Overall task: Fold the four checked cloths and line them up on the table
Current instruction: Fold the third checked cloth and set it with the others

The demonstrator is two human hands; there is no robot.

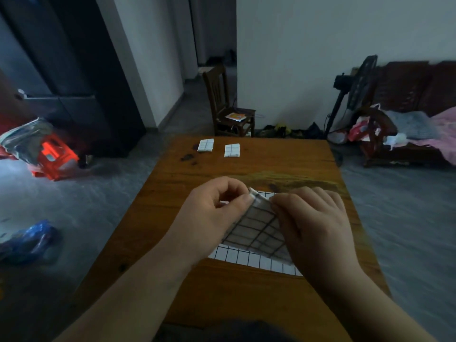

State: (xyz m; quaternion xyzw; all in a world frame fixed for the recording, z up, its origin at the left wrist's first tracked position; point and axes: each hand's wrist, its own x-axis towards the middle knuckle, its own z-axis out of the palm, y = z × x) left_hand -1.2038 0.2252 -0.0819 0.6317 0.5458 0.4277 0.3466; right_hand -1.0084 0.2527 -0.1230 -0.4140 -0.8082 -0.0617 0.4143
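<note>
A white cloth with a dark grid (256, 230) is raised off the wooden table (246, 169) between my hands. My left hand (212, 213) pinches its top corner, and my right hand (313, 218) grips the upper right edge beside it. Under the raised cloth, more checked cloth (254, 259) lies flat on the table, its near edge showing. Two small folded checked cloths sit side by side at the far end: one on the left (205, 145), one on the right (232, 150).
A dark stain (187, 157) marks the table near the folded cloths. Beyond the table stands a wooden chair (229, 102). A fan (355, 92) and a sofa with bedding (419, 124) are at the right. Red plastic stools (55, 154) lie on the floor at left.
</note>
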